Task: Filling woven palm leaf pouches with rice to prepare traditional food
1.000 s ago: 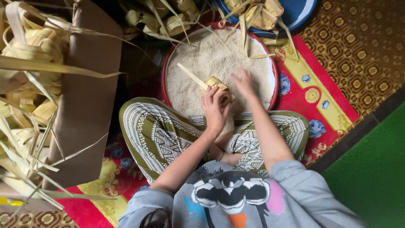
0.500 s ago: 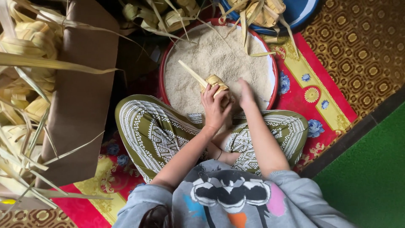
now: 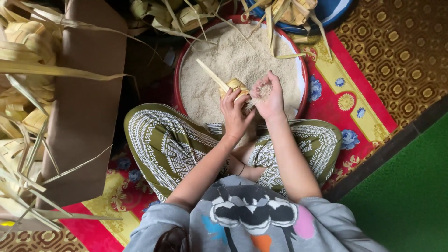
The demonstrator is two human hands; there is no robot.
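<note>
Rice filling over red basin (image 3: 301,70).
Left hand (image 3: 234,113) grips woven leaf pouch (image 3: 236,87); right hand (image 3: 268,96) cupped, holding rice grains.

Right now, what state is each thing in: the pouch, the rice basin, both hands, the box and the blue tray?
woven leaf pouch: gripped upright, loose strip sticking out up-left.
left hand: closed round the pouch.
right hand: cupped, rice trickling from it toward the pouch.
red basin: nearly full of raw rice.
cardboard box: open, leaf pouches inside.
blue tray: holds woven pouches, partly out of view.
</note>
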